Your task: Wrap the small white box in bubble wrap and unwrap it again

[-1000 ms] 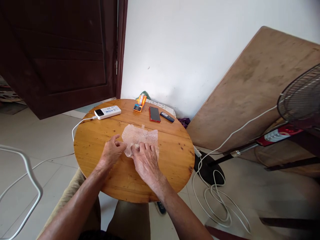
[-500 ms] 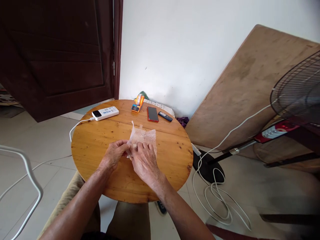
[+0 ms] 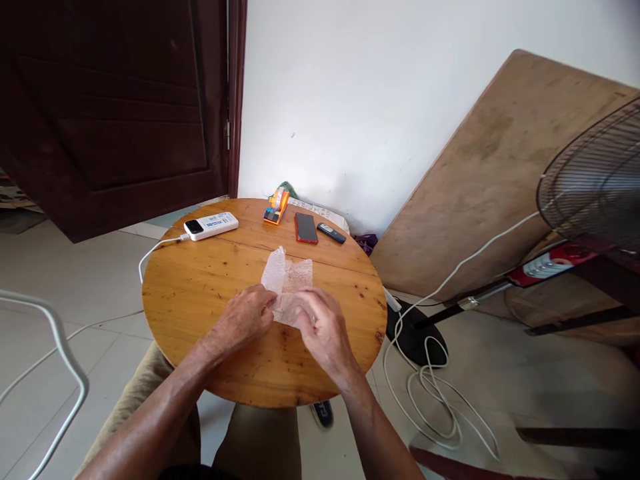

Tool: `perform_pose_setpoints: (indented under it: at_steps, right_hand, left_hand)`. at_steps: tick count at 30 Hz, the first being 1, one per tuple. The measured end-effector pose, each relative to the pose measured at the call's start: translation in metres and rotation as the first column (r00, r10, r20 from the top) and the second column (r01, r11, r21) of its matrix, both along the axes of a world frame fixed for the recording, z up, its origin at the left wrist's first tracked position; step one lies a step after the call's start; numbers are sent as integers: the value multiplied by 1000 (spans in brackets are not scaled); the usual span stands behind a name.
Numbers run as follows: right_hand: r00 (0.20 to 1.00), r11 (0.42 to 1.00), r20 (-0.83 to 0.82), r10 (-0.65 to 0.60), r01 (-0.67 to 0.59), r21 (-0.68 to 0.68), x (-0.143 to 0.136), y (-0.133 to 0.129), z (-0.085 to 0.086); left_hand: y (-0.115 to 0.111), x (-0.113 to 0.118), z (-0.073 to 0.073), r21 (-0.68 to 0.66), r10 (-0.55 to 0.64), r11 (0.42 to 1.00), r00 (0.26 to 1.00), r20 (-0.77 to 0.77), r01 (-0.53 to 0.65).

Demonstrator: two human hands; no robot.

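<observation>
A clear bubble wrap sheet [image 3: 299, 275] lies on the round wooden table [image 3: 190, 287], its left part folded over and its far left corner raised. My left hand [image 3: 250, 312] is closed at the sheet's near left edge, thumb and forefinger pinching the wrap. Over the sheet's near right part is my right hand [image 3: 327, 330], slightly blurred, its fingers curved and the thumb apart from them. A thin pale line runs between the two hands' fingertips; whether it is the wrap's edge or a strip of tape I cannot make out.
Toward the back of the table are a white power bank-like device [image 3: 213, 225] with a cable, an orange tape dispenser [image 3: 276, 205], a red-edged phone [image 3: 306, 228] and a dark blue handheld device [image 3: 331, 233]. A standing fan [image 3: 595, 173] and looped white cable [image 3: 440, 400] are at right.
My right hand has moved right, turned, and parted its thumb from its fingers. My left hand has shifted slightly right. The wrap's left part now stands folded over more.
</observation>
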State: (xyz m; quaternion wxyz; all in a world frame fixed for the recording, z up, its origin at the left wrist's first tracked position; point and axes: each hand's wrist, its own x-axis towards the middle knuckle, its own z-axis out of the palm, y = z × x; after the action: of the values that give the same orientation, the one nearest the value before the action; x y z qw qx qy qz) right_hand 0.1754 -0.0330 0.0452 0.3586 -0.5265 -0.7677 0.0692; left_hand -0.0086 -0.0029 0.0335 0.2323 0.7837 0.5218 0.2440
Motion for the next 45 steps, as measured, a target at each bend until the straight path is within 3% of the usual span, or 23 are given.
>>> perform_pose_setpoints:
  at_steps: [2,4,9,14,19,23,27,30,35,40,45]
  right_hand:
    - [988,989,-67,-142,139,-48,15,-2,-4]
    - [969,957,-62,-240,226,-182,26,-4,-9]
    - [958,857,63,-279,278,-433,24,0,-15]
    - [920,807,177,-350,392,-441,10,10,-15]
    - [914,781,144,-380,400,-480,12,12,-15]
    - [937,821,-28,-348,290,-492,15,8,-18]
    - [923,862,-274,-270,104,-497,15,9,-25]
    - [916,866,-334,-222,27,-500,14,14,-31]
    - [948,883,-219,-231,110,-457,7,28,-39]
    - [933,893,-148,-328,256,-370,-7,33,-40]
    - [895,900,-275,-352,243,-361,-12,33,-41]
  left_hand:
    - [-1,1,-1,7,8,1000,999,-42,-8]
    - [-3,3,0,11,11,1000,995,-98,-10]
    - [-8,8,3,53,4,999,975,-223,8]
    - [-9,9,-3,137,46,990,968,-247,-12]
    - [-6,6,-16,279,41,960,993,-108,-9]
    - [-3,5,-26,379,-7,925,999,35,-7]
    - [-1,5,-33,423,-54,906,990,130,-7]
    - [-2,6,-34,440,-74,898,985,158,-3]
    - [-4,7,-35,438,-64,899,982,176,-20]
    - [-3,8,-36,440,-64,898,981,182,-23]
    - [-3,8,-35,445,-62,895,982,181,-25]
